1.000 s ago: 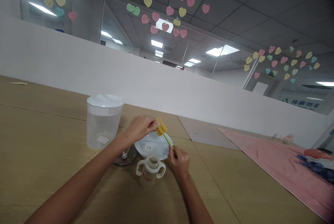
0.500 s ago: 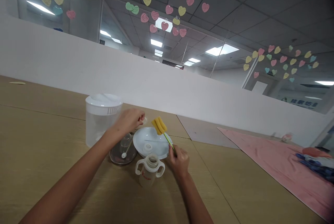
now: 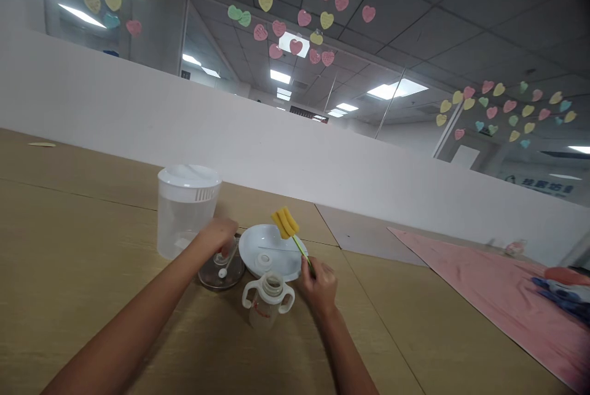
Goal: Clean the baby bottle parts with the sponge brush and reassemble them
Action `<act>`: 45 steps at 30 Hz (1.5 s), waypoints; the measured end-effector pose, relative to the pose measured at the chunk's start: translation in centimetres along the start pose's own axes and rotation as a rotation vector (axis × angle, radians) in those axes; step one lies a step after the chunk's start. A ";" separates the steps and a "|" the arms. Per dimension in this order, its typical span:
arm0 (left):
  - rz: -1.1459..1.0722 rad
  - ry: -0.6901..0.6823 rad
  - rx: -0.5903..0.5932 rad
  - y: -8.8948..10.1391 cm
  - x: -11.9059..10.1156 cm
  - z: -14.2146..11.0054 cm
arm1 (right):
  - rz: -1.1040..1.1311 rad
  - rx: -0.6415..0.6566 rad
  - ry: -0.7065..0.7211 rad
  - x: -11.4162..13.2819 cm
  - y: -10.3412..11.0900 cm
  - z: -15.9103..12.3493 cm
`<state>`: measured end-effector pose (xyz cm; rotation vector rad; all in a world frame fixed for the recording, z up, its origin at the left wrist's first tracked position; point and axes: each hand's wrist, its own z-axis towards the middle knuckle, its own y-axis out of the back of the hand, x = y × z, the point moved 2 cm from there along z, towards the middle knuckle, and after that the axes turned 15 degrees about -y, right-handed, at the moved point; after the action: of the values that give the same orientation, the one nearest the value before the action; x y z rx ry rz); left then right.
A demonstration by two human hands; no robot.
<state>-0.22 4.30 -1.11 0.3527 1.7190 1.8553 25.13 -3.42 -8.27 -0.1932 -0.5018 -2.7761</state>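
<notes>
- In the head view, a person's right hand [image 3: 319, 284] grips the green handle of a sponge brush [image 3: 286, 223], its yellow head raised above the far side of a white bowl [image 3: 249, 250].
- The left hand [image 3: 221, 234] reaches down over a dark round tray [image 3: 209, 278], fingers bent and mostly hidden; whether they grasp the small clear object beneath them, one cannot tell.
- A white-tipped stick [image 3: 223, 273] lies on the tray, just left of the bowl, where a white ring-shaped piece [image 3: 263, 260] rests.
- Nearest the wearer, a two-handled bottle [image 3: 263, 314] stands upright and uncapped on the wooden table [image 3: 92, 241], between the forearms.
- Behind the left hand stands a clear container with a white lid [image 3: 188, 177]; a pink cloth [image 3: 479, 284] covers the table's far right.
</notes>
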 end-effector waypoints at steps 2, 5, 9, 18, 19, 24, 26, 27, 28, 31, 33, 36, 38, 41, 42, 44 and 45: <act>0.047 0.033 0.072 -0.6 -0.2 0.3 | 0.004 -0.002 0.006 0.0 0.0 0.0; 0.116 0.073 0.154 -0.9 -0.4 0.3 | 0.008 -0.015 0.014 0.0 0.0 0.1; 0.165 0.089 0.194 -1.0 -0.3 0.1 | 0.006 -0.016 0.009 0.1 0.0 0.1; 0.159 -0.053 0.140 1.3 -2.3 -0.2 | 0.006 -0.010 0.023 0.1 0.1 0.1; 0.141 -0.104 0.115 1.6 -2.9 -0.2 | 0.012 -0.006 0.021 0.1 0.1 0.1; 0.054 -0.289 0.141 0.4 -5.3 0.1 | 0.013 -0.019 0.029 0.2 0.2 0.2; 0.060 -0.302 0.163 -0.8 -5.5 0.4 | 0.011 -0.030 0.035 0.2 0.3 0.3; 0.066 -0.304 0.168 -1.4 -5.5 0.5 | 0.014 -0.033 0.036 0.2 0.3 0.3; 0.072 -0.306 0.173 -1.9 -5.5 0.6 | 0.017 -0.034 0.036 0.3 0.3 0.3; 0.075 -0.322 0.185 -2.7 -5.3 0.9 | 0.029 -0.029 0.045 0.4 0.4 0.5; 0.069 -0.327 0.198 -2.8 -5.3 0.9 | 0.028 -0.028 0.051 0.4 0.5 0.5; 0.048 -0.322 0.218 -2.7 -5.4 0.9 | 0.019 -0.029 0.046 0.4 0.5 0.5; 0.028 -0.316 0.225 -2.6 -5.4 0.9 | 0.019 -0.027 0.042 0.4 0.5 0.4; 0.002 -0.312 0.222 -2.7 -5.2 1.0 | 0.017 -0.023 0.040 0.3 0.4 0.3; -0.006 -0.315 0.218 -2.8 -5.1 1.0 | 0.015 -0.023 0.039 0.3 0.4 0.3; -0.023 -0.327 0.203 -2.7 -4.8 1.2 | 0.012 -0.022 0.037 0.1 0.3 0.2; -0.031 -0.334 0.188 -2.5 -4.6 1.3 | 0.012 -0.024 0.037 0.1 0.3 0.2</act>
<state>4.76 2.69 -2.50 0.6668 1.6558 1.5152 25.15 -3.60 -7.97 -0.1492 -0.4566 -2.7699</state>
